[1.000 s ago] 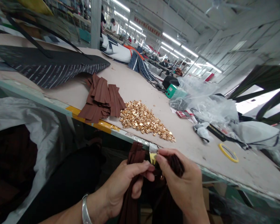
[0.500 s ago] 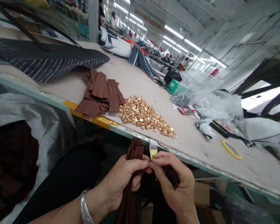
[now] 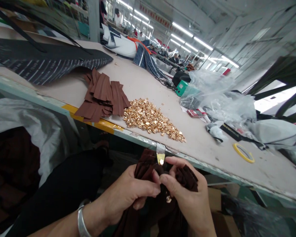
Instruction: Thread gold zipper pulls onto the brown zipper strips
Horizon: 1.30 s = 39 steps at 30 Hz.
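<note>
With the clock face centred on the view, the left hand [image 3: 128,191] lay between six and seven, clasped round a bundle of brown strips [image 3: 145,168] that stood up above its thumb. The right hand [image 3: 191,197], toward five, kept its fingers curled round a second brown bunch [image 3: 186,177]; its thumb and forefinger bent in close to the left fingertips. A small gold piece [image 3: 168,198] hung beneath them, between five and six.

The strips looked light, soft and limp, likely to fold rather than break — best taken several together, near the end, with the edges squared. The gold bits in the pile [image 3: 150,120] at the dial's centre looked hard, smooth and small, apt to slip, so a fingertip pinch by the rim would suit them. More strips lay in a loose stack [image 3: 102,95] at about ten, on the table [image 3: 209,138], touching the pile's edge.

Hard to make out was the spot between the thumbs: dark cloth and fingers covered it, and whether a metal bit was pinched there could not be told. A bright glint sat at the end of the yellow-tipped tab [image 3: 160,153] near five, its nature unclear. The lower ends of both bunches sank into shadow — partly cut off by the frame.
</note>
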Tool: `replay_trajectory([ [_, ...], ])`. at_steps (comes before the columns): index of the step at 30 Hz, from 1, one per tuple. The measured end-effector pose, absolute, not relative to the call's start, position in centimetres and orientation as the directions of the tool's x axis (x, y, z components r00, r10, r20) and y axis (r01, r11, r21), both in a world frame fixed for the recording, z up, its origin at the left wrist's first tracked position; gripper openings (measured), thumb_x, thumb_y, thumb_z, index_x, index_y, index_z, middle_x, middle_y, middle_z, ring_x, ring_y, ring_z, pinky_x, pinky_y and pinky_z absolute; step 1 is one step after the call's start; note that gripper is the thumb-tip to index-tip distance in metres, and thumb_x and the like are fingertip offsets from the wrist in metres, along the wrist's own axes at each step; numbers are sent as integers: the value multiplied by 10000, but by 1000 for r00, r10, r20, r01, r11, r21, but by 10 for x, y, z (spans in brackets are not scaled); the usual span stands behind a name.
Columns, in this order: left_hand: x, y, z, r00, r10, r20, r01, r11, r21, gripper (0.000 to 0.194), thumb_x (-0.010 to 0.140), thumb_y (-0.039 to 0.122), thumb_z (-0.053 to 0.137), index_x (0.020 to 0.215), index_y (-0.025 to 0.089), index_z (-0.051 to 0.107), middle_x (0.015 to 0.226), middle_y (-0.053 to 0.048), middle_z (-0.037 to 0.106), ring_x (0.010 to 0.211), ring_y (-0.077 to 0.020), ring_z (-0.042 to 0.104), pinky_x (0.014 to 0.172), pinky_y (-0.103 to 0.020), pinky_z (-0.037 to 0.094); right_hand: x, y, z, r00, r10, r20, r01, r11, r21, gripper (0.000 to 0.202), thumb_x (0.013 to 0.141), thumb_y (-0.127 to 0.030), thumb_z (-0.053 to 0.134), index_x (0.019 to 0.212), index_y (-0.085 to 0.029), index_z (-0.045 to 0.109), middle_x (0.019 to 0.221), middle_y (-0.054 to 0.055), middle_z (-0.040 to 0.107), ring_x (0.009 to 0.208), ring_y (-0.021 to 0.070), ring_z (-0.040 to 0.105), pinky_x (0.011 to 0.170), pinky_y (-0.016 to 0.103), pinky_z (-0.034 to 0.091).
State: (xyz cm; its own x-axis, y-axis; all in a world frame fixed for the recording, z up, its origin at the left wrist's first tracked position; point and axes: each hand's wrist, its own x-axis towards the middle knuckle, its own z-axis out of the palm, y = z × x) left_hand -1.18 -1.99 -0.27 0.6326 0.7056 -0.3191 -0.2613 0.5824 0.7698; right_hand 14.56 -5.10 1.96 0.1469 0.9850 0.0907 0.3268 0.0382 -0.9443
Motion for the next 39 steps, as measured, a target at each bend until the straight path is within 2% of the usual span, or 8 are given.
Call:
replay_trajectory([
  [5,-9,-24,-5,717,650,-250,-240,568,787,154,639,204,704,614,160,558,465,78,402,395,-35,281,377,-187,175,138,-57,17,137,991,1,168,-22,-986,175,738,-326,778,720,-181,682,571,-37,565,495,77,483,462,179,397],
  [11,-1,-26,-13,569,755,-327,-430,611,665,455,639,572,768,751,153,629,569,12,594,421,-68,470,391,-167,295,140,-59,11,127,987,-98,-69,-90,-994,250,762,-390,750,712,-170,642,525,-31,594,375,51,412,389,177,365],
  [15,1,-21,-14,340,804,-488,-370,591,717,455,716,578,712,646,141,606,547,-21,613,491,-113,553,460,-198,406,143,-60,9,190,976,-110,-31,-106,-994,244,757,-395,751,749,-165,670,398,-67,499,354,55,400,385,165,352],
  [20,-6,-20,-11,363,891,-272,-341,399,852,324,719,449,770,709,156,632,453,79,448,413,-41,352,413,-159,263,144,-64,8,196,977,-82,151,-113,-982,213,786,-374,721,763,-167,677,461,-60,509,407,68,432,403,169,374],
  [23,-8,-24,-10,479,847,-232,-324,416,850,277,775,400,733,701,158,619,469,86,402,426,-41,304,404,-164,220,144,-66,9,159,987,7,266,-36,-963,171,834,-328,671,753,-178,662,508,-55,510,431,74,437,405,175,373],
  [30,-3,-26,-13,507,762,-403,-373,616,694,346,785,433,700,635,182,516,385,100,341,384,-46,245,398,-167,208,143,-68,9,-154,843,515,501,516,-695,151,794,-41,606,847,-180,631,716,12,639,612,128,601,575,236,469],
  [35,-5,-26,-9,572,728,-378,-354,635,687,385,743,438,749,597,172,512,394,88,371,387,-47,304,411,-169,243,141,-68,3,157,958,241,334,178,-926,40,841,-190,661,874,-211,663,679,-16,616,512,102,530,486,218,443],
  [39,-6,-26,-9,525,733,-432,-378,656,654,344,696,395,797,627,180,538,376,99,373,367,-51,310,419,-183,294,137,-65,1,182,983,-24,67,-37,-997,152,768,-316,758,791,-192,673,605,-34,581,471,81,473,445,196,410],
])
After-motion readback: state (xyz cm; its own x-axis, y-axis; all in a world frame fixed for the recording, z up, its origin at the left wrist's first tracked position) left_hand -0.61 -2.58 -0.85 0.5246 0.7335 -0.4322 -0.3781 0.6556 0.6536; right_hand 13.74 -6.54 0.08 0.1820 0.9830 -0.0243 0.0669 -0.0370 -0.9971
